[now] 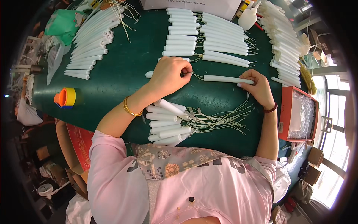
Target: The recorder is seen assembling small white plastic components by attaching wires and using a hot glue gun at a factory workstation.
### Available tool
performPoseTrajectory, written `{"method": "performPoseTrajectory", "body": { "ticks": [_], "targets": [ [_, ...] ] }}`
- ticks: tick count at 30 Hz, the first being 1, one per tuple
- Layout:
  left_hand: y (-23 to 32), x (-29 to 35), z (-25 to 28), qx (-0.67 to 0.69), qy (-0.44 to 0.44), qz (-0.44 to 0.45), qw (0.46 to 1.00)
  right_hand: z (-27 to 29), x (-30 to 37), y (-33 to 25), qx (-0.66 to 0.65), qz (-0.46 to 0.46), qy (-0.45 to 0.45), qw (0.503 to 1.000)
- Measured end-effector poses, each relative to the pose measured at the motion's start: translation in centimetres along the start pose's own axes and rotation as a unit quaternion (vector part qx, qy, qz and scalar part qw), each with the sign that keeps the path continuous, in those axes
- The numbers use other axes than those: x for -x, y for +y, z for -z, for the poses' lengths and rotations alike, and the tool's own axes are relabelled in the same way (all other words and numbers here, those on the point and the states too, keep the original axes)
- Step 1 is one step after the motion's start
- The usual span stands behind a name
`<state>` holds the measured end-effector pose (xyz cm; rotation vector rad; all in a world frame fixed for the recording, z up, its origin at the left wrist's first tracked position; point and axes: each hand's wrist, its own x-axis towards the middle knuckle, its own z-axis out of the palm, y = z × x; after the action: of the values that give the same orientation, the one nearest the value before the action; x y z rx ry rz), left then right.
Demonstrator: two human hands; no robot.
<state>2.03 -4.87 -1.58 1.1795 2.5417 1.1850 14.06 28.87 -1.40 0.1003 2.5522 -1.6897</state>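
My right hand (259,87) grips the far end of a slim white tube (223,79), held level above the green table. From the tube's left end, thin wires (198,76) lead to my left hand (169,74), whose thumb and finger pinch them. Behind that wrist, the end of a short thick white tube (149,74) pokes out, partly hidden. Just beyond both hands lie rows of short thick tubes (179,47), joined by wires to long slim tubes (225,46). Closer to me is a pile of thick tubes (164,123) with long loose wires (220,119).
Slim white tubes (91,48) fan out at the far left, near a green bag (65,26). A roll of orange tape (67,98) stands at left. More white tubes (283,52) are stacked at right, above a red box (286,112). A carton (194,7) stands at the back.
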Motion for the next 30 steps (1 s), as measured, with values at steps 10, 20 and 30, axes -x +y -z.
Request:
{"method": "performPoseTrajectory", "body": {
  "ticks": [10,20,30],
  "targets": [
    [-0.5,-0.7,0.0,-0.227,-0.018,-0.228,0.947,-0.2,-0.7,-0.8,0.063,-0.015,0.004,0.998],
    [-0.4,-0.3,-0.1,-0.097,0.008,-0.158,0.983,-0.2,-0.4,-1.5,0.080,0.016,0.012,0.997],
    [-0.1,-0.2,-0.6,-0.088,0.013,-0.098,0.991,0.6,-0.5,-0.9,0.028,-0.065,0.012,0.997]
  ]
}}
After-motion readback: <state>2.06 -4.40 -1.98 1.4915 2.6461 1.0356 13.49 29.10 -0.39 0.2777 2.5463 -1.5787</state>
